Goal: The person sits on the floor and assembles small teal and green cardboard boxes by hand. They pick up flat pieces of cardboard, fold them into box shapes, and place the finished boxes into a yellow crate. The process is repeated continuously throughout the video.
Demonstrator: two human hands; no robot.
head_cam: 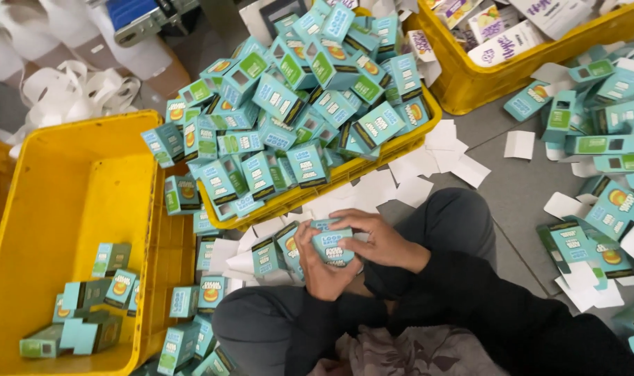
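Both my hands hold one small teal carton above my crossed legs. My left hand cups it from below and the left side. My right hand covers its top and right side, fingers curled over the edge. Just beyond the hands, a yellow crate is heaped with several of the same teal cartons. A few more cartons lie on the floor beside my left hand, among white paper slips.
A large yellow crate on the left holds a few teal cartons at its bottom. Another yellow crate at the top right holds white packets. More teal cartons and white slips are scattered on the grey floor to the right.
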